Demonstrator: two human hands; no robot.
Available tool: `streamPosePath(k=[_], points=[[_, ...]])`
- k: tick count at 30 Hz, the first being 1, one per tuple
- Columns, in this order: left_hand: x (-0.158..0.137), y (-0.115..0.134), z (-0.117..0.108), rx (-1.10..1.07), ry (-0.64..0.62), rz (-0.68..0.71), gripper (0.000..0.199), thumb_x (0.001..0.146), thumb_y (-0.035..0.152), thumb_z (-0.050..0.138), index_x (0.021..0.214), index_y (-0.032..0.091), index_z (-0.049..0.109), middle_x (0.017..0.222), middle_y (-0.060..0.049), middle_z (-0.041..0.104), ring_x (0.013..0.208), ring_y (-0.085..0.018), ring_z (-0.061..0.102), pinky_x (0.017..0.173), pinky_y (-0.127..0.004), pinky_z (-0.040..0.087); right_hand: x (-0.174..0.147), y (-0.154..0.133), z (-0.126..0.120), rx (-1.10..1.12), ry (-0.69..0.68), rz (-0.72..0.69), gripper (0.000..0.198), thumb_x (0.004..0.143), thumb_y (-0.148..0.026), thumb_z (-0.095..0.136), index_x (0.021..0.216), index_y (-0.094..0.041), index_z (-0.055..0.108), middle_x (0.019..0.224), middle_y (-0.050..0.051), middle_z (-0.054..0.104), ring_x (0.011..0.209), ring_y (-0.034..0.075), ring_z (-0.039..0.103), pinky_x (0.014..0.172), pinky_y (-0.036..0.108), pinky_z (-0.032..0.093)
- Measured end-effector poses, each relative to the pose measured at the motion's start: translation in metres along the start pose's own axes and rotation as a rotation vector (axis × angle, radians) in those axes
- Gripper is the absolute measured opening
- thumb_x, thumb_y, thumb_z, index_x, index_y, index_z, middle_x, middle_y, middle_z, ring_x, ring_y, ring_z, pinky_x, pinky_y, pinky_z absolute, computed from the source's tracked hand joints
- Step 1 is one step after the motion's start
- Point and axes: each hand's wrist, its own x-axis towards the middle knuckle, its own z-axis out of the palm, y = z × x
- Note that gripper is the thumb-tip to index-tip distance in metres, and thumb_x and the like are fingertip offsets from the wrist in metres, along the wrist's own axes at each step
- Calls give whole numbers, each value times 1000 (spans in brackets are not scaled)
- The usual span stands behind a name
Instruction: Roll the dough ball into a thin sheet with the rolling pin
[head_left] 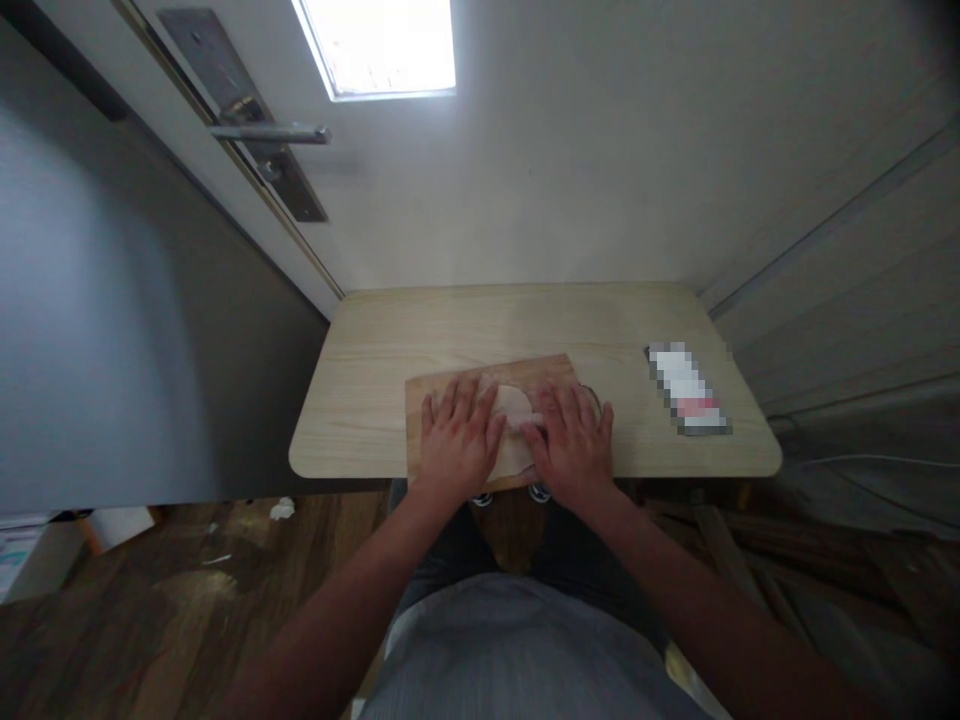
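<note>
A wooden board (416,400) lies on the table near its front edge, with a cord loop (595,395) at its right end. On the board is a pale, flat, rounded piece that looks like dough (514,455). Across it, between my two hands, runs a short pale bar that looks like a rolling pin (519,420). My left hand (461,440) rests palm down at the bar's left side, fingers stretched forward. At the right side my right hand (574,440) also lies palm down, fingers extended. Both palms hide the bar's ends.
The light wooden table (360,400) stands against a white door with a metal handle (285,133). A phone-like object (688,390), blurred out, lies at the table's right. A grey panel (150,300) rises at left. Crumpled paper (283,508) is on the floor.
</note>
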Motion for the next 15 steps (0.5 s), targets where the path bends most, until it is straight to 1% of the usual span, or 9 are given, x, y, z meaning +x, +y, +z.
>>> streamPosePath(k=[3, 7, 10, 15], points=[[7, -2, 2, 0, 2, -11, 53, 102, 50, 23, 150, 32, 39, 159, -4, 36, 146, -30, 29, 117, -58, 22, 8, 0, 1, -5, -20, 5, 56, 101, -50, 35, 147, -18, 45, 153, 13, 43, 142, 34, 29, 114, 63, 11], [31, -8, 6, 5, 26, -41, 53, 102, 50, 21, 147, 32, 43, 157, -4, 40, 145, -30, 31, 116, -58, 23, 36, 1, 2, 12, -47, 18, 55, 101, -53, 32, 140, -19, 52, 152, 13, 44, 140, 34, 31, 114, 63, 12], [51, -15, 9, 5, 37, -56, 54, 103, 50, 19, 145, 30, 46, 155, -5, 42, 144, -30, 33, 115, -59, 24, 58, 0, 4, 25, -57, 30, 56, 101, -54, 30, 140, -20, 52, 151, 12, 45, 140, 35, 31, 113, 65, 11], [79, -27, 14, -16, -26, -67, 53, 102, 49, 20, 144, 29, 46, 155, -6, 41, 143, -31, 33, 113, -61, 28, 87, 0, 14, 37, -61, 74, 55, 101, -53, 30, 142, -22, 51, 149, 11, 48, 139, 36, 33, 112, 67, 10]])
